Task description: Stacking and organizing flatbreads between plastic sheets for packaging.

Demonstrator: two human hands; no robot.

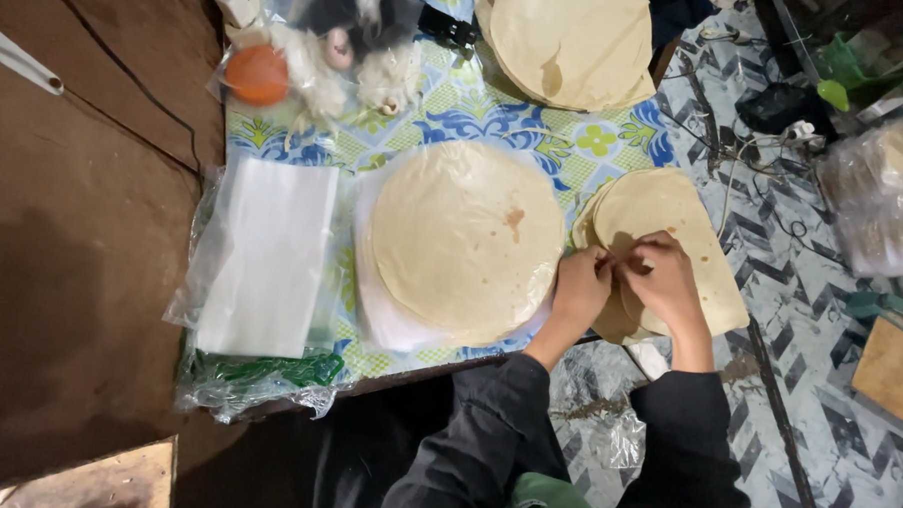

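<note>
Pale flatbreads fill the patterned table (447, 109); the right stack (673, 217) hangs over the table's right edge, and both hands meet on it; the left hand (580, 289) and right hand (663, 281) are curled, fingertips pinching the top sheet's near-left edge, though the fingers hide the exact grip; a middle stack (462, 239) lies just left on white paper; a far stack (571, 40) is cut off by the frame's top; left, a clear bag of white sheets (261, 257); far left, a bag (324, 49) with an orange lid, contents hard to make out.
</note>
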